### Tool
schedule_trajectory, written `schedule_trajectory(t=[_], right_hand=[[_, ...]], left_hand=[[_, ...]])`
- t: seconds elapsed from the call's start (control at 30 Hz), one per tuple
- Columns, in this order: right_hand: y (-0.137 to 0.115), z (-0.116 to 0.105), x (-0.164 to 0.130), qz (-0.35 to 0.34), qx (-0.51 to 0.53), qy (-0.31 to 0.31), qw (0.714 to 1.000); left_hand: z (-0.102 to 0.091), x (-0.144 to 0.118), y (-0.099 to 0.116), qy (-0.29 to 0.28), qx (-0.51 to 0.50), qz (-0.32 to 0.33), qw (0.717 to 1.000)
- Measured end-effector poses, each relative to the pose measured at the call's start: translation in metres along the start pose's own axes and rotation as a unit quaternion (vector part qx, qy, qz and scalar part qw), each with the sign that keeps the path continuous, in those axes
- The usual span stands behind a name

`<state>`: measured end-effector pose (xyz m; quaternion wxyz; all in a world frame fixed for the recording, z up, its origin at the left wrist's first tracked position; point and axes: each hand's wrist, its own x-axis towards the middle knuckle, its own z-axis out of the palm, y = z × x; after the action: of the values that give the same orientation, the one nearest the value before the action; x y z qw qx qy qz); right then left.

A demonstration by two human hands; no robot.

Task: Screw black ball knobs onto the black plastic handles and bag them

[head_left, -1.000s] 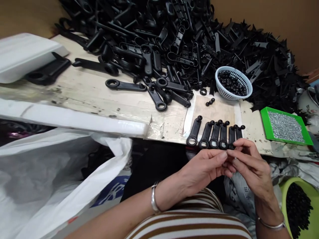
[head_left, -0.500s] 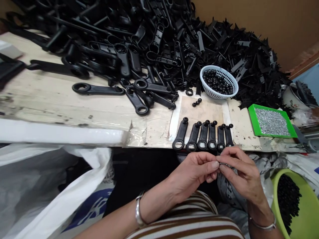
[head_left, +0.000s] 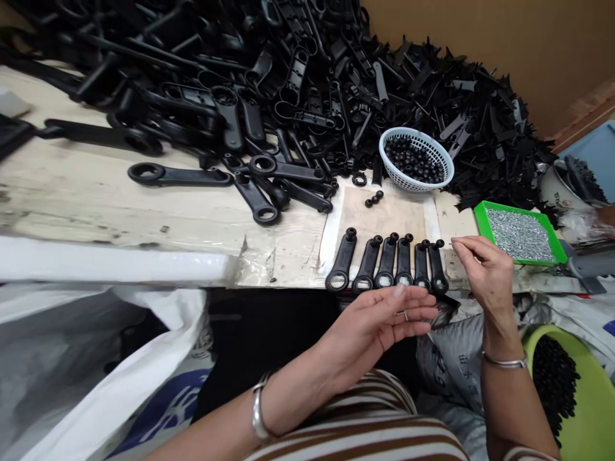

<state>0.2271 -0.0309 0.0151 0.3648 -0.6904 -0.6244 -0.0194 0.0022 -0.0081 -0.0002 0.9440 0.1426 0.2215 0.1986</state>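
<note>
My left hand [head_left: 384, 320] hovers palm-up just below the table's front edge, fingers spread, with a small silvery speck on them. My right hand [head_left: 485, 272] is raised over the edge, to the right of a row of several black plastic handles [head_left: 389, 262]. Its thumb and forefinger are pinched together beside the last handle; anything between them is too small to see. A green tray of small metal screws [head_left: 519, 234] lies just right of that hand.
A white basket of black caps [head_left: 416, 160] stands behind the row, with three loose caps [head_left: 373, 198] nearby. A large heap of black plastic parts [head_left: 288, 77] covers the back of the table. A white plastic bag [head_left: 96, 358] is lower left, a yellow-green basin of black parts [head_left: 576, 397] lower right.
My hands, joined fingertip to fingertip on something small, have parted. The right hand rose toward the end of the handle row and the left opened flat. The view shifted right.
</note>
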Motion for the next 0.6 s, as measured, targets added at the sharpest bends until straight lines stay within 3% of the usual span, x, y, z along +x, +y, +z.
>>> schedule_trajectory(t=[0.43,0.6], right_hand=[[0.0117,0.0093,0.0101,-0.095,-0.112,-0.048,0.988],[0.0035,0.0048,0.0099,-0.099,-0.143,-0.065,0.983]], left_hand=[[-0.0048,0.0030,0.0054,-0.019,-0.073,0.010,0.997],[-0.0064,0.0032,0.0053,-0.031,-0.110,0.013,0.993]])
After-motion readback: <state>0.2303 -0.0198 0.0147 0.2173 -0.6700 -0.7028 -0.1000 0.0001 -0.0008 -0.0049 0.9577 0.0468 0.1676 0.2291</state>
